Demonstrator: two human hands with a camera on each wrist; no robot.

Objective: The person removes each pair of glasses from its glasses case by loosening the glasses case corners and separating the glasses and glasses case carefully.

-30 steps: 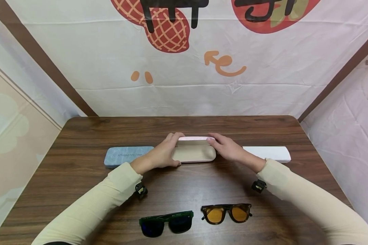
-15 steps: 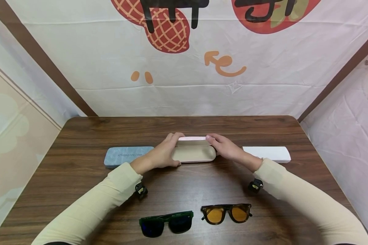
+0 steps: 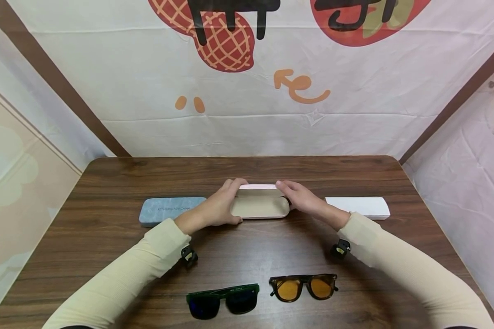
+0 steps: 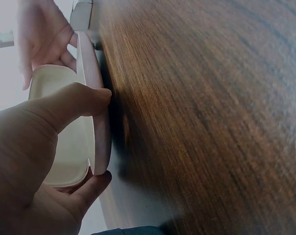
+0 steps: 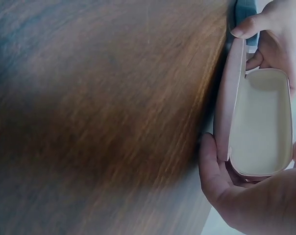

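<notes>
In the head view a glasses case, pink outside and cream inside, lies with its lid raised at the middle of the table. My left hand grips its left end, thumb at the front edge and fingers up by the lid. At the other end my right hand holds the case, its thumb against the lid's upper corner. The left wrist view has the left thumb bent over the base's pink side. From the right wrist view, right fingers press the end of the base, and the cream lining holds nothing.
Left of the pink case is a blue glasses case, partly behind my left wrist. A white case lies to the right. Nearer me are green-framed dark sunglasses and tortoiseshell glasses with orange lenses. A printed curtain stands behind the table.
My right hand and forearm have shifted slightly left, and the right thumb has moved up onto the lid's corner. My left hand and the case stay in place.
</notes>
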